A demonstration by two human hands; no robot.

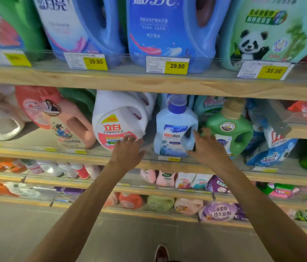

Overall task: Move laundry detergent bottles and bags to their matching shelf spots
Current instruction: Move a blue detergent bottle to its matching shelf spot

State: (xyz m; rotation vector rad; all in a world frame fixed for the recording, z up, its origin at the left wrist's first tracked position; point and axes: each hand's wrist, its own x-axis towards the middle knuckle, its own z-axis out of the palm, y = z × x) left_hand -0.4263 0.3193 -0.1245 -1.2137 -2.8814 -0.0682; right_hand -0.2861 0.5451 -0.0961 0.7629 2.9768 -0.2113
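A light blue detergent bottle (pixel 173 129) with a dark blue cap stands upright on the middle shelf (pixel 35 154). My right hand (pixel 208 148) is at its right side, thumb on the front near the handle, fingers reaching between it and the green bottle (pixel 232 129). The left hand (pixel 128 150) has its fingers spread flat on the lower front of a white bottle (pixel 118 120) with a red label, which leans to the left. A pink bottle (pixel 58 118) lies tilted further left. A blue and white detergent bag (pixel 273 146) sits to the right of the green bottle.
The upper shelf (pixel 149 82) carries big blue bottles (pixel 169 33), a teal panda bottle (pixel 267 33) and yellow price tags. Lower shelves hold several small pouches and bottles. A grey floor and a shoe tip (pixel 161 253) show below.
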